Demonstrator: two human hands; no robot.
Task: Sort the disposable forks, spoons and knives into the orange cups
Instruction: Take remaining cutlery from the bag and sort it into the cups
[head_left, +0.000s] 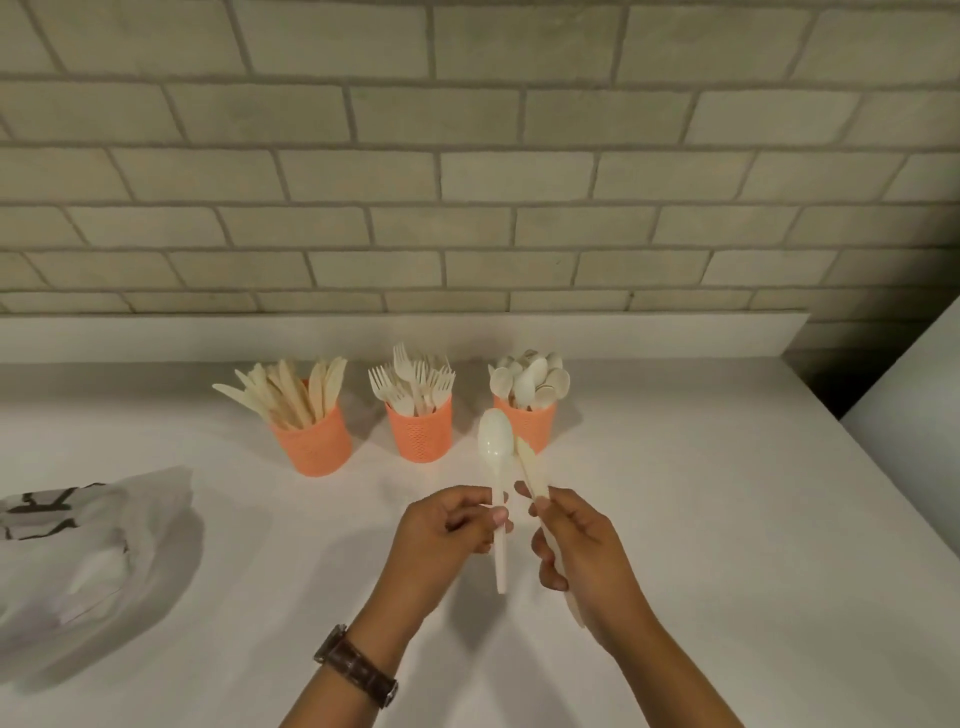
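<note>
Roughly at the middle of the view, the left grip (447, 525) pinches a white spoon (494, 436) by the upper part of its handle, thumb and curled fingers closed on it. The bowl stands up above the hand and the handle's end hangs below it. Just beside it, the right grip (576, 545) has its fingers curled round a pale knife (525, 457). The blade slants up and to the left and the handle's end pokes out under the hand, while the knife's middle is hidden inside the fingers. Both pieces are held above the white tabletop (701, 519). The blade lies close beside the spoon's neck; whether they touch is hard to tell.

Behind them three orange cups stand in a row near the brick wall (467, 208). The left cup (311, 441) holds fanned-out knives (291, 389), the middle cup (420, 428) forks (415, 379) with tines up, and the right cup (540, 415) spoons (530, 376) with bowls up. The held spoon and knife cover the near left part of the right cup.

At the left a crumpled, translucent plastic bag (88, 545) with dark markings is cut off by the frame edge, and its contents cannot be made out. A brown-strapped watch (358, 665) sits on the left wrist. Both forearms run out of the bottom edge. A pale slab (914, 395) at the right edge is cut off and cannot be identified.
</note>
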